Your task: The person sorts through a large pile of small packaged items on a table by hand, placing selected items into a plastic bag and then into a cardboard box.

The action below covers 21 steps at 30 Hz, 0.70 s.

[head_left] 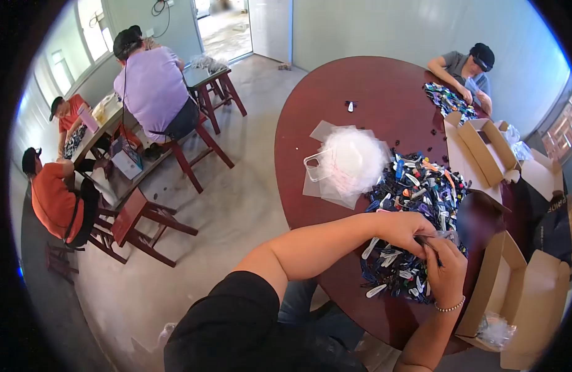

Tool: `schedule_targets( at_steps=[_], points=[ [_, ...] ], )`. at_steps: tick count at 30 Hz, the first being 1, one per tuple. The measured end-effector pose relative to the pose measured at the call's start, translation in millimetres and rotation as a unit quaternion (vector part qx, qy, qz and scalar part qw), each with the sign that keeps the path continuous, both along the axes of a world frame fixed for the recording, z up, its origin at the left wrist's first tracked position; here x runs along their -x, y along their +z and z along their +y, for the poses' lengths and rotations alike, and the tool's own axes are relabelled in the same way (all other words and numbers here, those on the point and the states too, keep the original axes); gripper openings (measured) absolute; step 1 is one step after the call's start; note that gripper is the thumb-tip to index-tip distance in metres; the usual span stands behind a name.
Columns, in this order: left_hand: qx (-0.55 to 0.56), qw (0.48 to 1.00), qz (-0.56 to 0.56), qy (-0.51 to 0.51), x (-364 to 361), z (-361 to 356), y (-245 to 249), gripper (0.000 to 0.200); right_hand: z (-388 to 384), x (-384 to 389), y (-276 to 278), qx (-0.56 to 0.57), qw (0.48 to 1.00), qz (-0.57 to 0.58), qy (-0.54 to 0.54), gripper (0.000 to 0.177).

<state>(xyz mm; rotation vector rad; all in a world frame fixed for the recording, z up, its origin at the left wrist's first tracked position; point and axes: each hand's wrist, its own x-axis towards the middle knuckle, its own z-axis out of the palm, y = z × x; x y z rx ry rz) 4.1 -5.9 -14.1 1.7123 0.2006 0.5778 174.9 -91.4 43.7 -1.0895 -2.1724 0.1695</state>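
Observation:
Over a large pile of small hair clips (416,186) on the dark red round table (311,99), my two hands meet. My left hand (410,232) has its fingers pinched on a small dark item (425,240). Fingers of my right hand (446,266), with a beaded bracelet at the wrist, are closed on the same item from the other side. A bit of clear plastic shows beside the fingertips. Beyond my left forearm lies a stack of clear plastic bags (348,164).
Open cardboard boxes (484,152) stand on the right, another (497,279) nearer me with plastic packets inside. A co-worker (466,71) sits at the far edge with more clips (447,102). Three people sit around another table at left, near red stools (140,217).

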Motion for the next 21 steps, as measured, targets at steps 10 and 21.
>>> schedule_targets(
  at_steps=[10,21],
  points=[
    [-0.051,0.992,0.025,0.110,3.6,3.0,7.6,0.033,-4.9,-44.1,17.9,0.029,0.985,0.147,-0.088,0.031],
    [0.106,0.967,0.053,0.225,1.7,0.1,11.7,0.032,31.7,-152.3,-39.4,0.192,0.921,-0.118,-0.318,0.024]
  ],
)
